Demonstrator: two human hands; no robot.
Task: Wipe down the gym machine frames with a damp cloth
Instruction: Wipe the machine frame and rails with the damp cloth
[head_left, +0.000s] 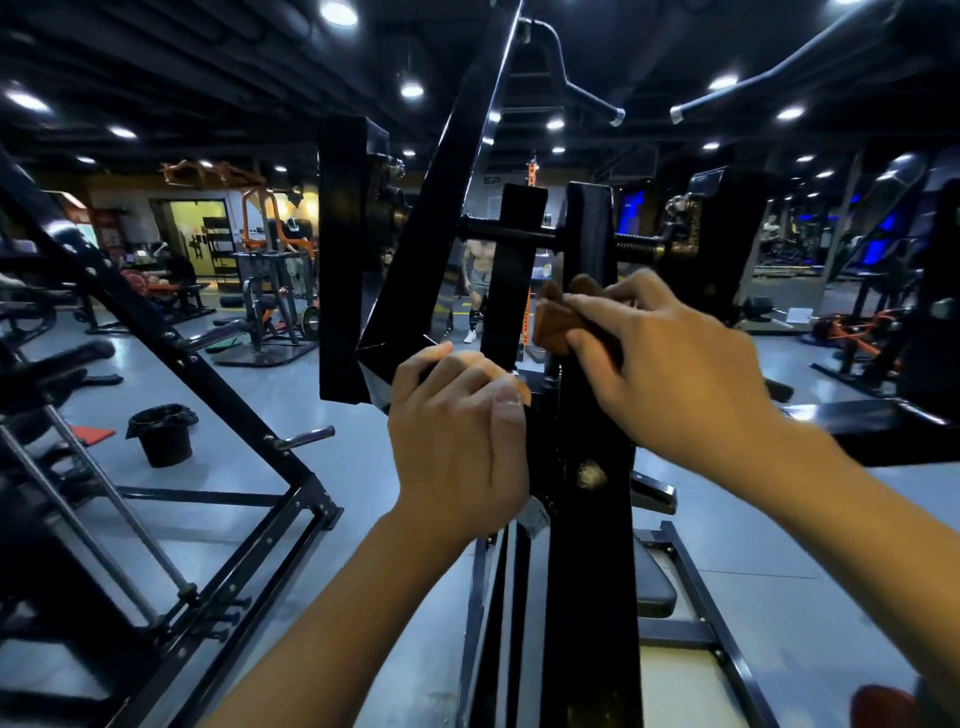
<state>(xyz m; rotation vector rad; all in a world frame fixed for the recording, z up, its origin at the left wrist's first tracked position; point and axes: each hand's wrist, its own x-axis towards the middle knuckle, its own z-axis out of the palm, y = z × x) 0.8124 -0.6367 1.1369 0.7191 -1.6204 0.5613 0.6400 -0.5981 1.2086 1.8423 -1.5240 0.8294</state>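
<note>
A folded brown cloth (558, 325) is pressed against the black upright post (589, 415) of a gym machine frame, held there by the right hand (670, 364), whose fingers curl over the cloth and pinch it against the steel. The cloth lies at the fingertips of that hand, above and to the right of the left hand (457, 441), the two hands near each other but apart. The left hand is wrapped round a black part of the frame just beside the post, thumb up along its edge, fingers closed on the metal. A horizontal black bar (519, 236) crosses behind the post, above the cloth (its threaded end shows to the right). Beyond, on the grey floor at left, a black bin (163, 434) lined with a bag stands well apart from the machine, near a slanted black frame (171, 332) fitted with a steel peg. Farther back, a person (478, 280) walks across the gym under round ceiling lights (412, 89).
</note>
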